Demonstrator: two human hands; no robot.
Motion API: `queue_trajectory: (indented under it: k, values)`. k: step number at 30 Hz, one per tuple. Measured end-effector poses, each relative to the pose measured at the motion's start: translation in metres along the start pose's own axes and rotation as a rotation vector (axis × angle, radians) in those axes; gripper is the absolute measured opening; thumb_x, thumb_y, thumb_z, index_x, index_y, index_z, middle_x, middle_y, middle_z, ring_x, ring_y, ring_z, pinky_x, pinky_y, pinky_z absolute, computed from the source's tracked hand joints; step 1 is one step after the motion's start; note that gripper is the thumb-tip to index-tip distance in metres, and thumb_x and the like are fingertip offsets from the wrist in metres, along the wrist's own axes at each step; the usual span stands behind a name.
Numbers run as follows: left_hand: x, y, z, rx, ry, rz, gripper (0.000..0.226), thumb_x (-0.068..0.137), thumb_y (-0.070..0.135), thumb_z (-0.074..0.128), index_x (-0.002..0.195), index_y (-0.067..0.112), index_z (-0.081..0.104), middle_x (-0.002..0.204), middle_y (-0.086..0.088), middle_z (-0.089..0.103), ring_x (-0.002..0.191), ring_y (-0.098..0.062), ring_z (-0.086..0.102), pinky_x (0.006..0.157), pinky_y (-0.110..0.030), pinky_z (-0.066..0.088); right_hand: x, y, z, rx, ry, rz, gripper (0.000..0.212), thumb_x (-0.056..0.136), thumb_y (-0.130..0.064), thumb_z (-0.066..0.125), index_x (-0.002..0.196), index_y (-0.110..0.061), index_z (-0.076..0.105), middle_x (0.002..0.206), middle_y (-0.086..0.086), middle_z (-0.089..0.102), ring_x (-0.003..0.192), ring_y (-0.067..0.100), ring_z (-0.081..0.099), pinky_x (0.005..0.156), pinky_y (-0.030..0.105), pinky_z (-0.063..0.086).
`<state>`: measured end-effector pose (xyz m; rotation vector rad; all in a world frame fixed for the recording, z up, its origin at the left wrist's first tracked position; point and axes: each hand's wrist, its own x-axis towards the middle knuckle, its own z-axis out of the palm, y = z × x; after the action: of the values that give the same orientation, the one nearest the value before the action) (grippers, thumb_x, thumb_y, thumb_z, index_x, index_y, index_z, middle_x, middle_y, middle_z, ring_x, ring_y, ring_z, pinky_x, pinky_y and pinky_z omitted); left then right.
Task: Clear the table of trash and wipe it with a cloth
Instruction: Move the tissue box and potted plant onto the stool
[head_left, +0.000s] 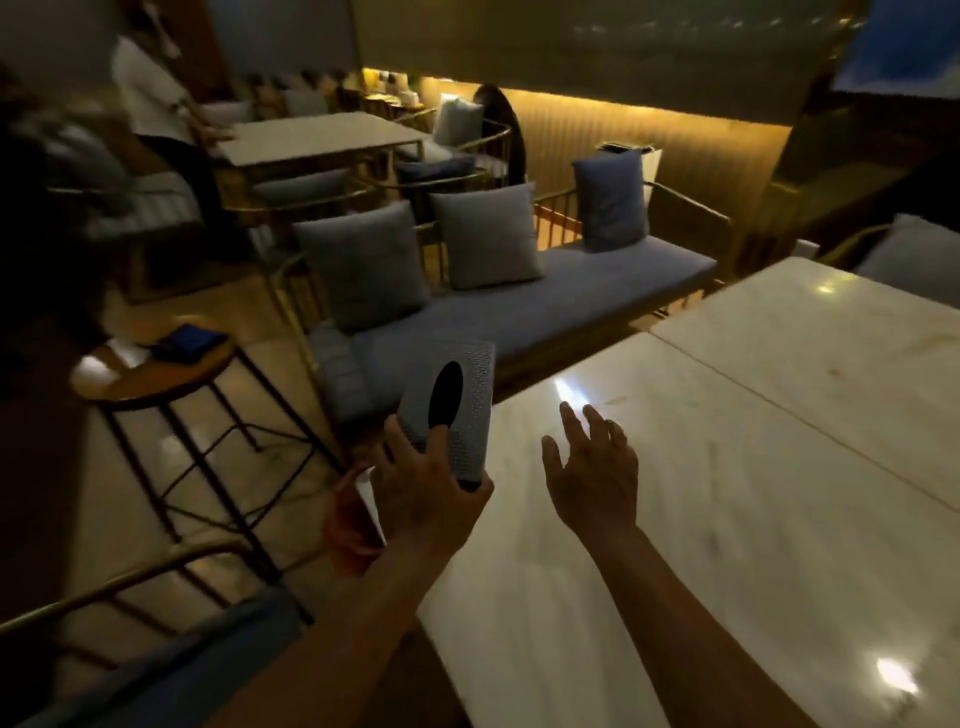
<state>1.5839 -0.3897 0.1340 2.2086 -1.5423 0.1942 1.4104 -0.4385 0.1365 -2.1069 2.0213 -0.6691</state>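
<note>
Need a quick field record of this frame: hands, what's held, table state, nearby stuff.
left hand: fingers curled round a grey tissue box, held off the table's left edge
also in left hand: red and white wrapper, too blurred to identify
right hand: fingers spread, holds nothing, over the table
table: pale marble top, faint smears, light glare
cloth: folded blue cloth on round side table, to the left
seating: blue bench with grey cushions

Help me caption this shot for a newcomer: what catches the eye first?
The left hand holds up a grey tissue box with a dark oval opening, just off the pale table's left edge. The right hand hovers open over that table. Behind stands a blue bench with grey cushions.
</note>
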Motion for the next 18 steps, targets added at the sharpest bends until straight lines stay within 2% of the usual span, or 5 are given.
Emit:
queue_trajectory:
  k: [6, 9, 11, 14, 18]
  values:
    - [0.039, -0.100, -0.013, 0.045, 0.027, -0.222, 0.074, 0.072, 0.068, 0.062, 0.133, 0.031, 0.045, 0.150, -0.017, 0.023, 0.122, -0.038, 0.034, 0.096, -0.047, 0.045, 0.041, -0.103, 0.064, 0.074, -0.085, -0.228, 0.056, 0.098, -0.050, 0.035, 0.149, -0.027, 0.037, 0.155, 0.006, 0.036, 0.142, 0.030, 0.031, 0.112, 0.050, 0.033]
    - [0.068, -0.152, -0.009, 0.066, 0.072, -0.308, 0.073, 0.070, 0.069, 0.061, 0.130, 0.031, 0.047, 0.149, -0.016, 0.025, 0.118, -0.038, 0.038, 0.093, -0.048, 0.047, 0.069, -0.157, 0.104, 0.083, -0.105, -0.344, 0.055, 0.099, -0.048, 0.039, 0.148, -0.025, 0.039, 0.153, 0.007, 0.039, 0.140, 0.031, 0.034, 0.110, 0.048, 0.034]
    - [0.092, -0.188, -0.008, 0.086, 0.088, -0.371, 0.072, 0.069, 0.071, 0.056, 0.129, 0.031, 0.047, 0.148, -0.016, 0.026, 0.117, -0.038, 0.040, 0.091, -0.048, 0.048, 0.088, -0.198, 0.135, 0.082, -0.120, -0.403, 0.054, 0.098, -0.048, 0.041, 0.146, -0.024, 0.042, 0.150, 0.009, 0.043, 0.137, 0.033, 0.039, 0.107, 0.049, 0.038]
    - [0.116, -0.237, -0.008, 0.121, 0.077, -0.457, 0.076, 0.068, 0.075, 0.043, 0.130, 0.030, 0.047, 0.145, -0.016, 0.027, 0.113, -0.037, 0.040, 0.088, -0.047, 0.048, 0.100, -0.259, 0.180, 0.106, -0.184, -0.461, 0.058, 0.095, -0.051, 0.035, 0.143, -0.022, 0.047, 0.145, 0.011, 0.049, 0.133, 0.034, 0.044, 0.102, 0.050, 0.042]
    - [0.140, -0.297, -0.015, 0.177, 0.045, -0.539, 0.077, 0.070, 0.076, 0.044, 0.131, 0.030, 0.046, 0.143, -0.015, 0.026, 0.111, -0.035, 0.040, 0.090, -0.045, 0.047, 0.099, -0.336, 0.225, 0.132, -0.260, -0.526, 0.054, 0.095, -0.045, 0.039, 0.144, -0.023, 0.046, 0.146, 0.009, 0.048, 0.135, 0.032, 0.043, 0.105, 0.050, 0.038]
